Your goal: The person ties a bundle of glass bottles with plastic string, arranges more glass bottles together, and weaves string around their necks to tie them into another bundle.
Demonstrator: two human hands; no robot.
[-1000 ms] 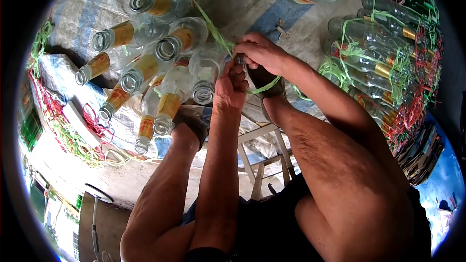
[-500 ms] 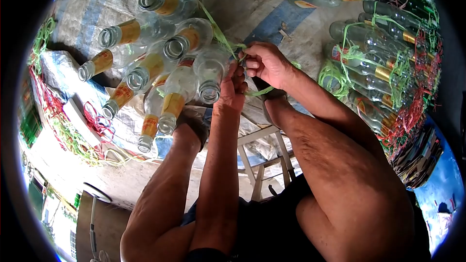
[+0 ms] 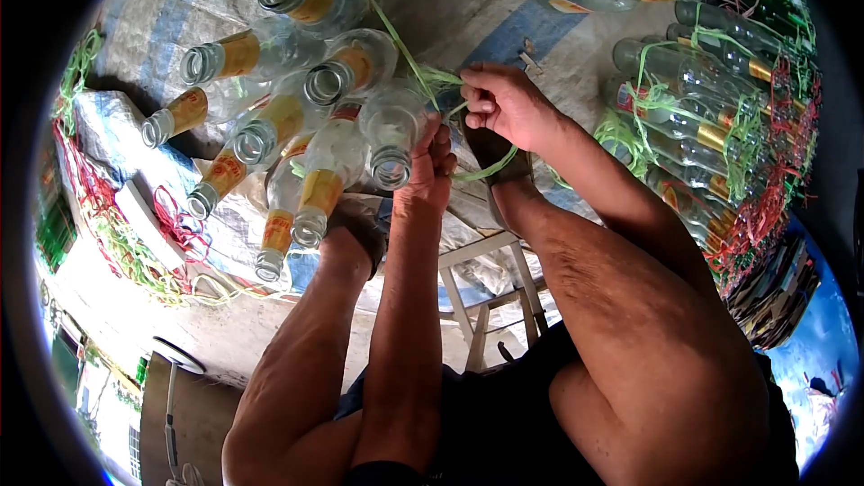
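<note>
apparently pinching green twine (image 3: 441, 76) in right hand (image 3: 515, 110), curling left hand (image 3: 427, 166), cannot tell on what; could topple bottles (image 3: 335, 160) by tugging unevenly.

Your right hand (image 3: 513, 110), right beside your left hand (image 3: 430, 162) a second ago, now sits apart from it, farther right near the frame's centre, with green twine (image 3: 439, 76) stretching to its fingertips. The bottle cluster (image 3: 282, 115) at upper left lies slightly farther right.
</note>
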